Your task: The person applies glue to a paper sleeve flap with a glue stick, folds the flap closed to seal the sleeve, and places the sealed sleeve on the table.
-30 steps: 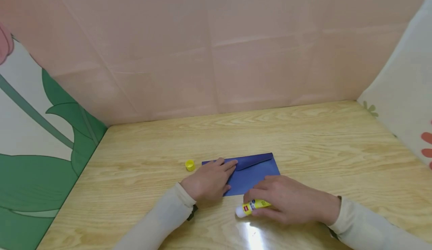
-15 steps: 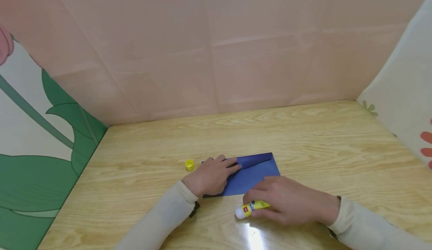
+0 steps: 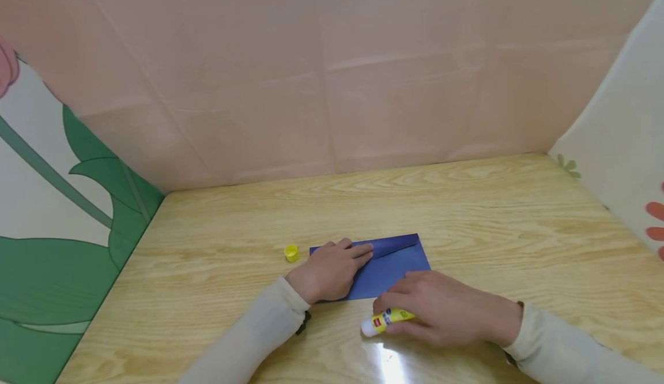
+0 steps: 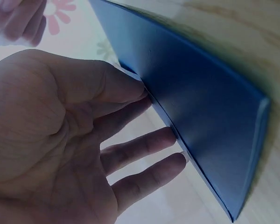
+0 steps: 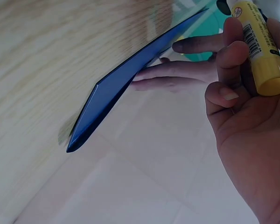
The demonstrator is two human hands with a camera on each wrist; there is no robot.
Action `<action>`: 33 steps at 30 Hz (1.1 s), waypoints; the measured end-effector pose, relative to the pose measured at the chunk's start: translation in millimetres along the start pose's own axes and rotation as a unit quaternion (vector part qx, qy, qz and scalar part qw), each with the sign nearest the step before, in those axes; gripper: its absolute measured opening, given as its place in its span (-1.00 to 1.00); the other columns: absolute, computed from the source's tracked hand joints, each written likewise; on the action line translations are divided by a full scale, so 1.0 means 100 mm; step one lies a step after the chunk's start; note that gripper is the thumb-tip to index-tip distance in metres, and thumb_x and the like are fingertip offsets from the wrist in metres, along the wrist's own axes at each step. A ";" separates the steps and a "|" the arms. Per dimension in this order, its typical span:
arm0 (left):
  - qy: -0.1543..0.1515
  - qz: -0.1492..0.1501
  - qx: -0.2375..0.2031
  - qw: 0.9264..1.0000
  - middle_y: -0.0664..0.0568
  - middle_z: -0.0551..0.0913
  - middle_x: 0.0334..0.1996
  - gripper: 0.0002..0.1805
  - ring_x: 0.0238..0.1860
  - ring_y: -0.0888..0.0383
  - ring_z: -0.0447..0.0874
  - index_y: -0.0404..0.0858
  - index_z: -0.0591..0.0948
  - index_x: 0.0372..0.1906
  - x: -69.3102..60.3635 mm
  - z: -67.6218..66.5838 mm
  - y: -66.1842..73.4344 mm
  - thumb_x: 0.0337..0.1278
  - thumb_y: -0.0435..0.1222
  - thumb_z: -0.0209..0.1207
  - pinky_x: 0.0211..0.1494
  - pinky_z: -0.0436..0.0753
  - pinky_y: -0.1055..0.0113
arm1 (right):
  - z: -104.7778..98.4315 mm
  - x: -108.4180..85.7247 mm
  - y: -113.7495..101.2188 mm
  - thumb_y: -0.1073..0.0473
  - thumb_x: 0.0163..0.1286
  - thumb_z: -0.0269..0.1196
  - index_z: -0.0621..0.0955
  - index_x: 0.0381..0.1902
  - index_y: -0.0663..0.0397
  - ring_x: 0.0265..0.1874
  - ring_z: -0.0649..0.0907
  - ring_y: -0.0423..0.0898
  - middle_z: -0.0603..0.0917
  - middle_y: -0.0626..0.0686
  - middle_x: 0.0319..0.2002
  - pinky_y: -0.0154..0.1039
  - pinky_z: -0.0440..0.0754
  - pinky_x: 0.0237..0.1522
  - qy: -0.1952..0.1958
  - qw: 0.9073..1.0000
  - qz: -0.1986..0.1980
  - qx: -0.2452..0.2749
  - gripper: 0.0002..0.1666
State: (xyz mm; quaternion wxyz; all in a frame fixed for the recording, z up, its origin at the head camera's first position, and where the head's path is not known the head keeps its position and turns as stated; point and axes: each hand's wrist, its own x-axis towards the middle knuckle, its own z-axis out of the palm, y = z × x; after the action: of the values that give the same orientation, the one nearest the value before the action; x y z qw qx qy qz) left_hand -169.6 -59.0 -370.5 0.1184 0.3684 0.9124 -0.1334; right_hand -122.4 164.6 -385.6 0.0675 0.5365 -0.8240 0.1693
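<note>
Left hand (image 3: 331, 273): fingers straight, slightly spread, on blue envelope (image 3: 390, 274). Right hand (image 3: 447, 308): curled round glue stick (image 3: 390, 318) (pointing left).

One envelope (image 3: 392, 273), one glue stick (image 3: 391, 318), one cap (image 3: 291, 253).

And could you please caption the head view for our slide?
Left fingers touch a blue envelope; right fingers hold a glue stick.

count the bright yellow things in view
2: the glue stick held in the right hand, and the small cap on the table, left of the blue envelope in the head view. Something small could be hidden beneath the left hand.
</note>
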 end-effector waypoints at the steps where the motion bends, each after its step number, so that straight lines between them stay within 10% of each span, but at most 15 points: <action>1: -0.002 -0.005 0.002 1.000 0.26 0.17 0.56 -0.45 0.46 0.14 0.29 0.00 0.24 0.53 0.00 0.00 0.01 0.51 -0.20 -0.09 0.38 0.49 0.23 | 0.00 0.00 0.00 -0.18 0.45 0.19 0.58 -0.01 -0.41 -0.27 0.56 -0.42 0.65 -0.38 -0.23 -0.42 0.51 -0.27 0.001 1.000 -0.001 -0.001 -0.78; 12: -0.024 -0.055 -0.010 0.998 0.14 0.14 0.58 -0.34 0.52 -0.01 0.22 -0.10 0.23 0.54 -0.03 -0.01 0.21 0.40 -0.19 0.10 0.23 0.63 0.27 | 0.00 0.01 0.00 -0.18 0.45 0.19 0.59 -0.01 -0.40 -0.25 0.58 -0.40 0.67 -0.36 -0.21 -0.42 0.54 -0.28 0.002 1.000 -0.004 -0.003 -0.78; 22: 0.003 -0.028 -0.016 0.999 0.17 0.30 0.48 -0.34 0.41 0.10 0.35 -0.10 0.31 0.49 0.07 -0.06 0.11 0.35 -0.08 0.14 0.37 0.51 0.25 | -0.02 0.00 0.00 -0.18 0.43 0.21 0.59 -0.03 -0.41 -0.28 0.55 -0.42 0.64 -0.39 -0.24 -0.43 0.51 -0.28 0.003 1.000 -0.001 -0.005 -0.79; 33: -0.009 -0.034 -0.026 0.999 0.21 0.34 0.42 -0.39 0.34 -0.01 0.39 0.29 0.26 0.49 0.20 -0.08 0.13 0.40 -0.15 0.02 0.22 0.59 -0.04 | -0.01 -0.02 -0.02 -0.20 0.47 0.15 0.59 0.02 -0.42 -0.20 0.61 -0.38 0.66 -0.37 -0.17 -0.34 0.59 -0.23 -0.015 1.000 0.005 0.002 -0.76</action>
State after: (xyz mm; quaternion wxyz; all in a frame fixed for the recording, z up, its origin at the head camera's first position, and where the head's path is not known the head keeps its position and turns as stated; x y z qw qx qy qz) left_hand -175.0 -34.4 -371.5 0.1320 0.3328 0.9264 -0.1168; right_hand -120.1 165.9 -385.3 0.0535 0.5349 -0.8273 0.1628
